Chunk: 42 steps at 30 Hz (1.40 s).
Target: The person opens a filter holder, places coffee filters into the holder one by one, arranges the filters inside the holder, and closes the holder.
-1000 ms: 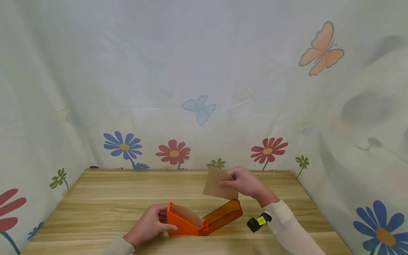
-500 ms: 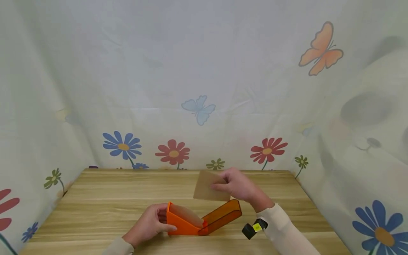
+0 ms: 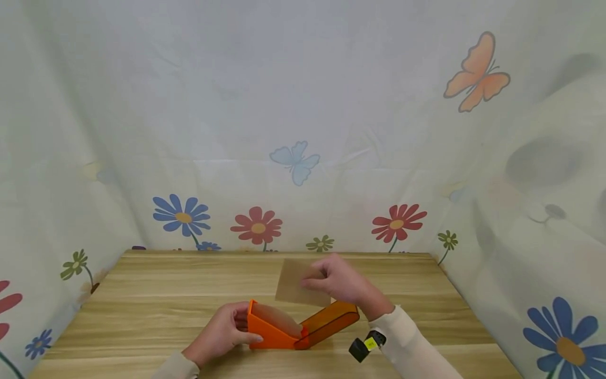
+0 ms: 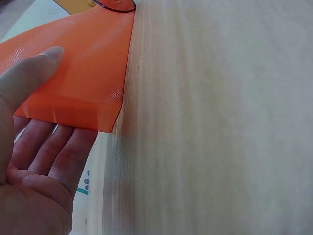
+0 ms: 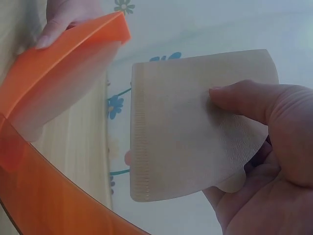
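Note:
An orange filter-paper holder [image 3: 267, 336] stands on the table with its see-through amber lid [image 3: 331, 322] swung down to the right. Pale brown coffee filters [image 5: 80, 81] fill part of its inside. My left hand [image 3: 220, 329] grips the holder's left end, thumb on the near side and fingers round the back, as the left wrist view [image 4: 44, 88] also shows. Above the lid, my right hand [image 3: 343, 281] pinches a coffee filter [image 5: 171, 127] between thumb and fingers. A crimped seam runs along that filter's free edge. Whether it is one sheet or several, I cannot tell.
The wood-grain table [image 3: 189, 279] extends behind and to both sides of the holder. A pale curtain [image 3: 236, 105] printed with flowers and butterflies rises at the back and sides. A black device with a yellow label [image 3: 366, 345] is on my right wrist.
My right hand has moved left and slightly down with the coffee filter, closer to the holder's opening. The left hand and the holder have stayed in place.

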Each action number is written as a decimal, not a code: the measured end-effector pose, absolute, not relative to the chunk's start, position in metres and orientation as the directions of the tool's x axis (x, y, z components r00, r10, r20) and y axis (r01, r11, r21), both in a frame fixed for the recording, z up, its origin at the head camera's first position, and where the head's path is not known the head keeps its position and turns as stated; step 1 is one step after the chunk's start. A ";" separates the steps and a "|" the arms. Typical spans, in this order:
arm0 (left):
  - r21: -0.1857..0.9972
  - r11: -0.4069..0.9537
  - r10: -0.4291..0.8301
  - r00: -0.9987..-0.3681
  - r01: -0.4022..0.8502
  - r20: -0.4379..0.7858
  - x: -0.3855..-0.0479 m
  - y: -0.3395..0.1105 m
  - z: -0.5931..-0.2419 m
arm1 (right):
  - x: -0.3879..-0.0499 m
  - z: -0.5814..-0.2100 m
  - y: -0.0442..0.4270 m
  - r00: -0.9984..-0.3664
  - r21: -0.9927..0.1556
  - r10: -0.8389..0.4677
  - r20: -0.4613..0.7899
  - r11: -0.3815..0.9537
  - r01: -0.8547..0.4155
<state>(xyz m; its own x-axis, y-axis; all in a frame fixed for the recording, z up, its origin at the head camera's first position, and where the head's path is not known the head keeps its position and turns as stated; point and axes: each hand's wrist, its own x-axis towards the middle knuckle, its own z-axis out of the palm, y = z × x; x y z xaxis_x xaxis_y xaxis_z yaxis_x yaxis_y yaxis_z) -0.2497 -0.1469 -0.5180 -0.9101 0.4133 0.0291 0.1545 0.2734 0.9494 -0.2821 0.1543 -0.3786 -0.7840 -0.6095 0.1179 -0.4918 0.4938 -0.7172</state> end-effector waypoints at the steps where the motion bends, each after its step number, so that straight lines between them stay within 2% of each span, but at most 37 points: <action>1: 0.950 0.272 0.414 -0.910 0.153 0.029 -0.250 -0.147 -0.518 | -0.282 -0.380 0.153 -0.785 -0.720 -0.608 0.117 0.493 -0.489; 19: 0.948 0.264 0.420 -0.906 0.179 0.054 -0.253 -0.148 -0.524 | -0.281 -0.391 0.137 -0.771 -0.713 -0.630 0.090 0.500 -0.492; 28: 0.951 0.248 0.419 -0.906 0.185 0.067 -0.252 -0.147 -0.523 | -0.281 -0.392 0.136 -0.732 -0.704 -0.675 0.094 0.475 -0.528; 42: 0.953 0.257 0.418 -0.908 0.160 0.040 -0.252 -0.147 -0.522 | -0.277 -0.404 0.125 -0.715 -0.668 -0.695 0.071 0.500 -0.552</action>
<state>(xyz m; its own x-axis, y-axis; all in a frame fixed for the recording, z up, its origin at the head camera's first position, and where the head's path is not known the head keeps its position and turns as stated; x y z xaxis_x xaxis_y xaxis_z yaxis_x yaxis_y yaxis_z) -0.2519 -0.1472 -0.5220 -0.9075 0.4181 0.0397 0.1600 0.2569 0.9531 -0.2771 0.1246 -0.4044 -0.7151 -0.6955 0.0707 -0.5520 0.4997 -0.6675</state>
